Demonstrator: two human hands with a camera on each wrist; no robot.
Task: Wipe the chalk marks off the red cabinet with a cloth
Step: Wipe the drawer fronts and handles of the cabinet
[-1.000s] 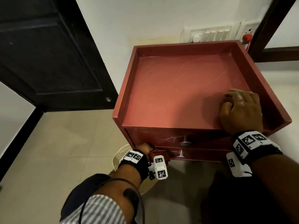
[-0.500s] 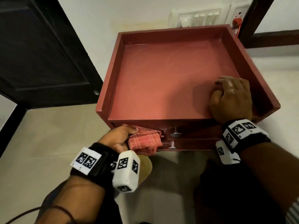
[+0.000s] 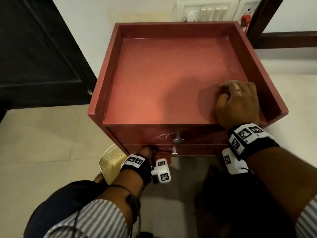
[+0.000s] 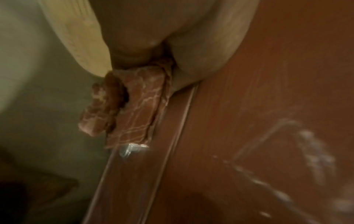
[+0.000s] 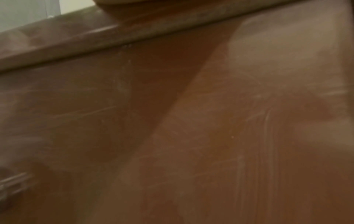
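While L hand (image 3: 145,152) grips checked cloth (image 4: 139,109) on glossy drawer (image 3: 197,150), R hand (image 3: 238,103) clenched, empty.

Grey-white striped sleeves (image 3: 89,219), black wrist straps (image 3: 135,171), white blocks (image 3: 162,170) with black square markers, thin black cable (image 3: 118,186)

A plain white plastered wall (image 3: 137,11) closes the back of the room. On its left hangs a dark, almost black panelled wooden door (image 3: 34,48) with a small metal stud (image 3: 89,91) near its lower edge. A red-brown wooden cabinet (image 3: 175,25), with a raised rim and 2 drawer fronts, stands against the wall. Above it sits a white switch panel (image 3: 205,13), with a red plug (image 3: 245,18) just beside it. A dark wooden frame (image 3: 288,40) crosses the right. The floor (image 3: 42,143) is glossy cream tile; a pale yellow perforated plastic basket (image 3: 111,162) lies on it. The light is dim and warm.
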